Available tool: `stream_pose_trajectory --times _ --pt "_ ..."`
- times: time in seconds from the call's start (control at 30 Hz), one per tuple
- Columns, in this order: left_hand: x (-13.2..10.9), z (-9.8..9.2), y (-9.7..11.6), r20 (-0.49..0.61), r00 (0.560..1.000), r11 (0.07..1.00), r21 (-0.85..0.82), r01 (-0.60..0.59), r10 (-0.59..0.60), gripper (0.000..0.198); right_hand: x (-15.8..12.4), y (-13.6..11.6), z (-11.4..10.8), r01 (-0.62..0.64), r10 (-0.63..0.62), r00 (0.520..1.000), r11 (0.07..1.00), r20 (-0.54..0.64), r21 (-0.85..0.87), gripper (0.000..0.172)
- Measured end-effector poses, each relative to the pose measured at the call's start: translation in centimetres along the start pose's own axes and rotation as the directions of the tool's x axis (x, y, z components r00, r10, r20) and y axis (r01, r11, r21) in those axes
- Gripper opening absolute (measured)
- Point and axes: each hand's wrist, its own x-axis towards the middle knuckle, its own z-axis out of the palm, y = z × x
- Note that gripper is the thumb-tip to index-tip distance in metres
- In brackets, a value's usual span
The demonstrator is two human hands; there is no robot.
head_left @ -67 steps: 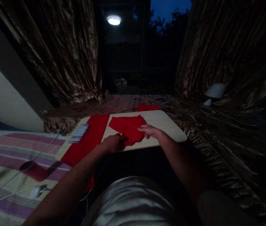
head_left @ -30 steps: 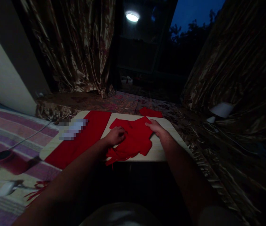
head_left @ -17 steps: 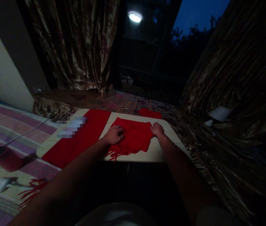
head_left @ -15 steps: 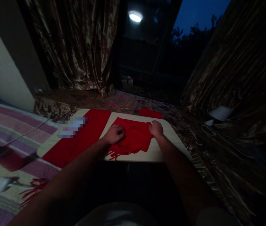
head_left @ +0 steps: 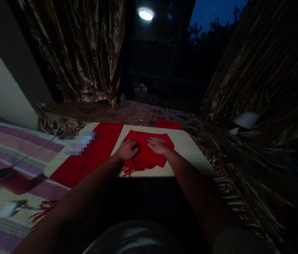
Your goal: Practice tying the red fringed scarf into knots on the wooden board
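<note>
A red fringed scarf (head_left: 146, 158) lies folded on a pale wooden table (head_left: 191, 155), with its tassels at the near edge. My left hand (head_left: 128, 149) rests on its left side, fingers curled in and closed on the fabric. Lying flat on the upper middle of the scarf is my right hand (head_left: 158, 145), open with fingers spread. To the left, a long flat red cloth strip (head_left: 104, 144) crosses the table and hangs over its near side; red tassels (head_left: 43, 211) show at lower left.
A blurred-out item (head_left: 80, 143) sits on the table's left part. Another red piece (head_left: 168, 123) lies beyond the far edge. On the striped bedding stand a red cylinder (head_left: 11, 180) and a white object (head_left: 8, 209) with cables. At right is a small white lamp (head_left: 246, 120).
My right hand has let go of the scarf's right edge and moved left, flattening onto its middle. My left hand stays in place. The view has shifted slightly.
</note>
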Motion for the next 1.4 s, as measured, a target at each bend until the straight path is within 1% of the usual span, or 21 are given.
stream_pose_trajectory --times 0.1,0.17,0.23,0.3,0.37,0.43,0.53,0.57,0.63,0.7,0.77,0.8,0.93,1.0,1.03,1.1,1.17,1.2,1.27,1.33,1.4 --pt "0.1 0.0 -0.4 -0.037 0.999 0.999 -0.049 0.005 -0.007 0.034 -0.3 -0.1 0.1 0.007 -0.007 1.000 1.000 -0.012 -0.009 0.059" --pt "0.2 -0.2 -0.6 -0.030 0.999 0.992 -0.124 0.036 -0.040 0.031 -0.5 -0.3 0.1 0.003 -0.003 1.000 1.000 -0.018 -0.007 0.060" --pt "0.1 -0.7 -0.3 0.010 0.996 0.974 -0.206 0.093 -0.093 0.031 -0.5 -0.4 0.1 0.001 -0.001 1.000 1.000 -0.022 -0.004 0.060" --pt "-0.6 -1.6 0.5 0.075 0.991 0.963 -0.237 0.130 -0.115 0.034 -0.4 -0.4 0.3 0.003 -0.003 1.000 1.000 -0.029 -0.004 0.061" --pt "-2.0 -2.5 1.9 0.142 0.986 0.976 -0.187 0.113 -0.087 0.039 -0.3 -0.3 0.4 0.003 -0.003 0.999 1.000 -0.034 -0.002 0.061" --pt "-3.9 -3.5 3.7 0.195 0.980 0.996 -0.068 0.064 -0.050 0.049 -0.2 -0.2 0.6 -0.004 0.004 0.999 1.000 -0.037 0.000 0.062" --pt "-6.9 -4.8 6.6 0.284 0.957 0.996 0.048 -0.077 0.061 0.064 -0.1 -0.1 0.6 -0.013 0.013 0.999 1.000 -0.034 0.009 0.062" --pt "-7.7 -5.2 7.4 0.312 0.946 0.989 0.092 -0.117 0.083 0.066 -0.2 -0.1 0.6 -0.014 0.015 0.999 1.000 -0.033 0.013 0.061" --pt "-8.5 -6.0 8.2 0.347 0.935 0.983 0.134 -0.125 0.072 0.061 -0.2 -0.2 0.5 -0.015 0.016 0.999 1.000 -0.033 0.021 0.061" --pt "-8.5 -6.8 8.1 0.383 0.924 0.988 0.138 -0.066 0.008 0.048 -0.2 -0.2 0.5 -0.018 0.018 0.999 1.000 -0.033 0.026 0.061" --pt "-8.1 -7.4 7.3 0.421 0.904 0.989 0.149 0.011 -0.074 0.036 -0.3 -0.3 0.4 -0.022 0.023 0.999 0.999 -0.030 0.030 0.062" --pt "-7.9 -7.7 6.7 0.427 0.896 0.984 0.172 0.053 -0.123 0.034 -0.3 -0.3 0.4 -0.025 0.026 0.999 0.999 -0.030 0.032 0.062" --pt "-7.4 -7.8 4.6 0.337 0.883 0.926 0.301 0.227 -0.326 0.045 -0.3 -0.3 0.4 -0.021 0.022 0.999 0.999 -0.036 0.041 0.061" --pt "-7.3 -7.5 4.4 0.279 0.887 0.908 0.313 0.279 -0.369 0.043 -0.3 -0.2 0.4 -0.014 0.016 0.999 0.999 -0.042 0.045 0.060" --pt "-7.2 -7.3 4.5 0.251 0.901 0.919 0.274 0.283 -0.352 0.039 -0.3 -0.2 0.5 -0.013 0.015 0.999 0.999 -0.046 0.044 0.060" --pt "-7.0 -6.7 5.1 0.175 0.948 0.961 0.118 0.250 -0.268 0.033 -0.3 -0.2 0.5 -0.019 0.022 0.998 0.999 -0.052 0.042 0.061" --pt "-6.8 -5.9 5.7 0.112 0.985 0.988 -0.063 0.140 -0.132 0.038 -0.4 -0.3 0.4 -0.023 0.025 0.998 0.999 -0.050 0.044 0.061" --pt "-6.7 -5.4 5.8 0.107 0.992 0.989 -0.123 0.082 -0.069 0.044 -0.4 -0.3 0.4 -0.024 0.026 0.999 0.999 -0.048 0.046 0.061" --pt "-6.5 -4.3 5.8 0.148 0.989 0.985 -0.172 0.006 0.020 0.055 -0.5 -0.4 0.4 -0.022 0.023 0.999 0.999 -0.045 0.041 0.061" --pt "-6.5 -3.4 5.4 0.208 0.977 0.986 -0.167 -0.015 0.050 0.062 -0.5 -0.5 0.3 -0.019 0.020 0.999 0.999 -0.046 0.029 0.060" --pt "-6.5 -2.8 4.8 0.230 0.972 0.989 -0.147 -0.010 0.045 0.063 -0.5 -0.5 0.3 -0.021 0.022 0.999 1.000 -0.044 0.024 0.060"
